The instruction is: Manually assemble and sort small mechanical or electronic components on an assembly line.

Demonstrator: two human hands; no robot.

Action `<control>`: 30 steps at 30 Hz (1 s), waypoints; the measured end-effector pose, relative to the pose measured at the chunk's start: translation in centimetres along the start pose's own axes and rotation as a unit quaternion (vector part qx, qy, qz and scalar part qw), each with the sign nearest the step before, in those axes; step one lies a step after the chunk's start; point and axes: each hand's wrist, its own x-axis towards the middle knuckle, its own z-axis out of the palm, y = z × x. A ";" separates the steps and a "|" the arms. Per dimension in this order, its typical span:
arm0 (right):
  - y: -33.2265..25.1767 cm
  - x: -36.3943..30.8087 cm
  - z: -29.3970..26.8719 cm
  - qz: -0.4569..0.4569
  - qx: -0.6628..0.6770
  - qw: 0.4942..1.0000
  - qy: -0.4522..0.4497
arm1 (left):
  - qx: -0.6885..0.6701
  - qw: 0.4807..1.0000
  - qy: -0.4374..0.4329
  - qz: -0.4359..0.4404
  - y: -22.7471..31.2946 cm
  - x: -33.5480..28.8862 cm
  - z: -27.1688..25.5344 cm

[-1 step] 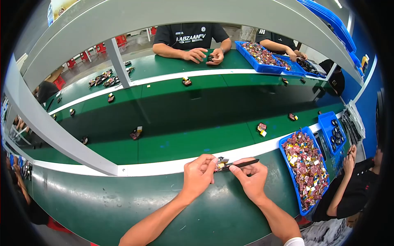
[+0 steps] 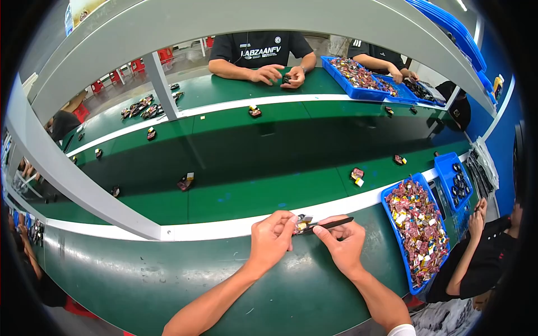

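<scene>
My left hand (image 2: 270, 241) is closed on a small electronic part (image 2: 304, 219) with grey, yellow and dark areas, just above the near edge of the belt. Its fingers hide much of that part. Between the thumb and fingers of my right hand (image 2: 345, 246) are slim black tweezers (image 2: 337, 222), lying nearly level. Their left end reaches the part, but whether the tips grip anything is too small to tell. Both hands are close together over the green worktable (image 2: 224, 280).
A blue tray (image 2: 384, 196) heaped with small reddish circuit boards stands to my right, with a smaller blue tray (image 2: 439, 162) of black parts behind it. The green belt (image 2: 269, 196) carries scattered assemblies (image 2: 357, 175). A grey frame (image 2: 95, 185) arches at left. Co-workers sit opposite and at right.
</scene>
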 end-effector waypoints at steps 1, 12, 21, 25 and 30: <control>0.1 0.0 0.0 0.023 0.023 0.999 -0.001 | 0.000 1.000 -0.003 0.010 0.0 0.0 0.0; -1.5 0.8 -0.8 0.199 0.129 0.970 -0.046 | 0.004 0.999 -0.028 0.022 0.2 -0.1 0.0; -1.3 0.6 -0.6 0.178 0.151 0.972 -0.036 | -0.006 0.999 -0.048 -0.023 0.1 0.0 -0.4; -0.2 0.2 -0.7 0.116 0.147 0.981 -0.038 | -0.042 0.995 -0.075 -0.051 0.2 0.1 -0.8; 0.0 0.0 -0.4 0.049 0.147 0.988 -0.023 | -0.078 0.991 -0.099 -0.050 0.0 0.3 -1.2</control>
